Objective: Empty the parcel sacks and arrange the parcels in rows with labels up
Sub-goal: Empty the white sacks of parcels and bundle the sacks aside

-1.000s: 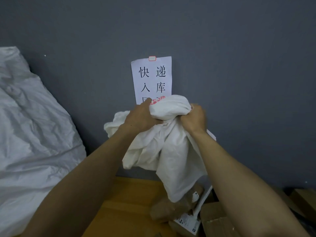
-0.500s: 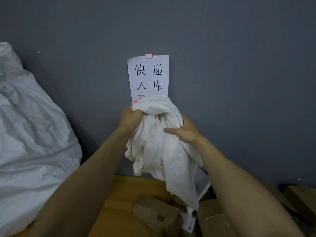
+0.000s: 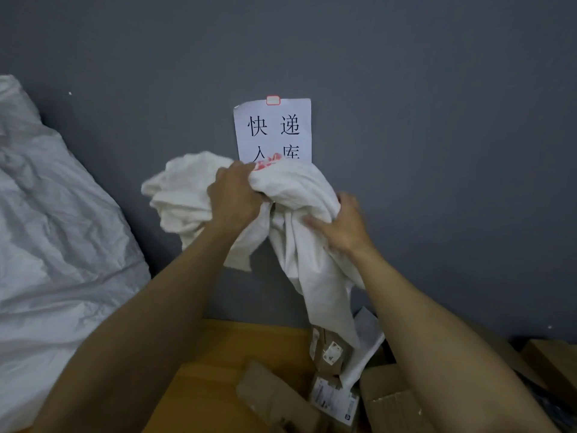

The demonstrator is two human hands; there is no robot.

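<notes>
The white sack [image 3: 299, 214] hangs in our two hands, in front of the grey wall. Our left hand [image 3: 234, 198] has its fingers squeezed tight on a bunch of cloth and has pulled more of it to the left. Our right hand [image 3: 340, 226] held tight a moment ago. Now its fingers lie nearly straight against the sack. A small brown parcel [image 3: 331, 351] sits just under the hanging end. We think the sack is almost empty. The parcels lie in a heap on the table [image 3: 237, 345], not in rows yet. A full sack [image 3: 62, 229] waits on the left.
</notes>
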